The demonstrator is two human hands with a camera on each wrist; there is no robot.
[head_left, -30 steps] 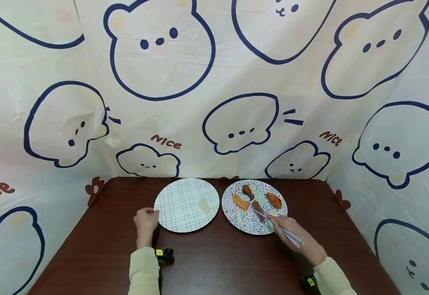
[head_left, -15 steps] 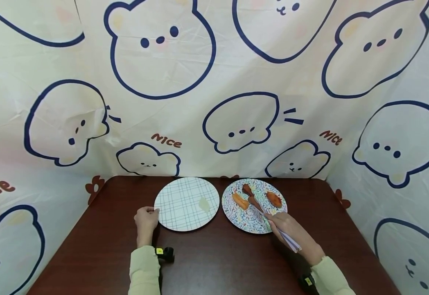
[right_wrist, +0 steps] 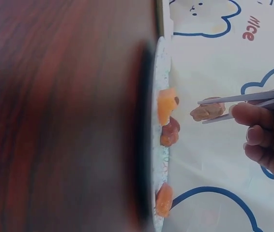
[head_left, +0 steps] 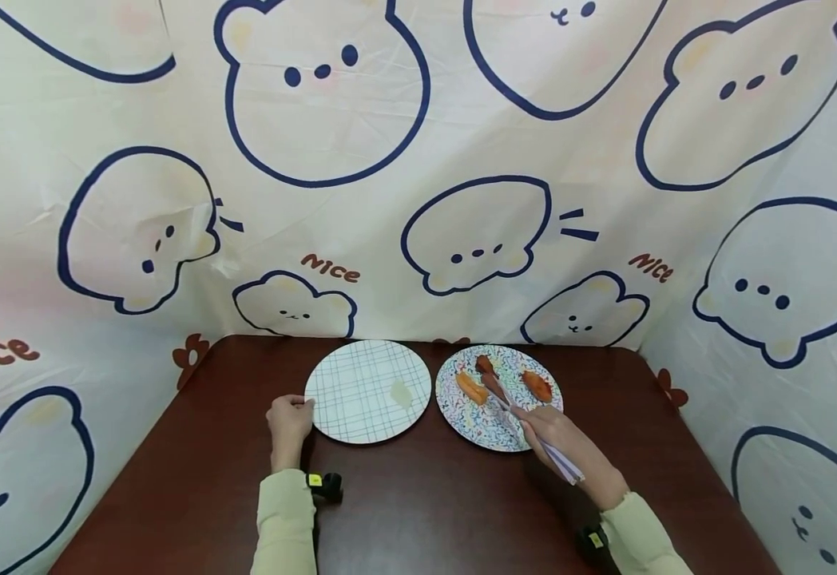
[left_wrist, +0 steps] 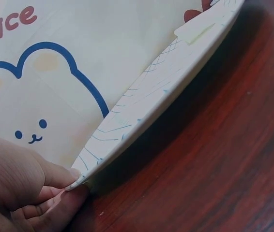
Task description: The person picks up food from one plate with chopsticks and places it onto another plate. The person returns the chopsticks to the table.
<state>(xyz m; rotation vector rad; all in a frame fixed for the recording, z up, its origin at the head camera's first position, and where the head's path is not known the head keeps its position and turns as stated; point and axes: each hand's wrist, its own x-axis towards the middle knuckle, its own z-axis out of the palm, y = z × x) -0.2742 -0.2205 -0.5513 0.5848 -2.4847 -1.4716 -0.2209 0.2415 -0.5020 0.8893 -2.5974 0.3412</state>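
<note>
In the head view my left hand pinches the left rim of a white plate with blue grid lines; the left wrist view has the thumb on top and fingers beneath. A pale, thin slice lies on that plate. My right hand holds a pair of pale chopsticks. Between their tips is a brown piece of food, raised off the speckled plate. On that plate lie a yellow-orange piece, a dark brown piece and a reddish-orange piece.
Both plates stand side by side near the back of a dark brown table. A cream sheet with bear drawings hangs behind and at both sides. Black cameras sit on the wrists.
My right hand has lifted the brown piece off the speckled plate with the chopsticks and shifted slightly up and left. The left hand keeps its hold on the grid plate. The head view has shifted slightly.
</note>
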